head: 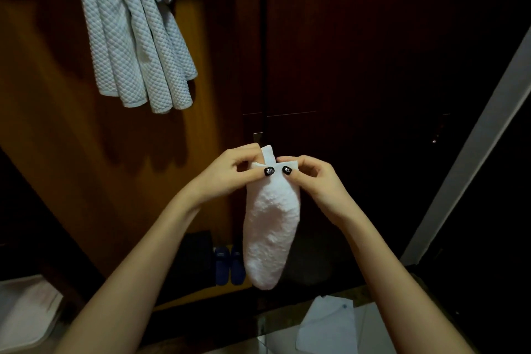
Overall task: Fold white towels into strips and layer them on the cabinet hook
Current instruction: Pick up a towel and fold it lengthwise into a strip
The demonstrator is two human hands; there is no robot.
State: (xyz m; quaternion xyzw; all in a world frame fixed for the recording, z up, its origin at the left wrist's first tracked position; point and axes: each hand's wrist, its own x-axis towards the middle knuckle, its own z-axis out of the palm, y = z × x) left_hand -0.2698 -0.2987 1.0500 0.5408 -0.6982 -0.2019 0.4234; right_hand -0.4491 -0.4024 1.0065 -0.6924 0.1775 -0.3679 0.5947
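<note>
While left hand (230, 172) and right hand (313, 178) pinch top edge, white towel (270, 227) hangs, narrow folded strip.

The room is dim. A warm orange-brown wooden panel (57, 129) fills the left, next to dark brown cabinet doors (373, 52) split by a vertical seam. A pale frame strip (474, 146) slants up the right side. Low down, blue slippers (228, 266) stand beside a black object (195, 256). White paper (327, 325) lies at the bottom.
</note>
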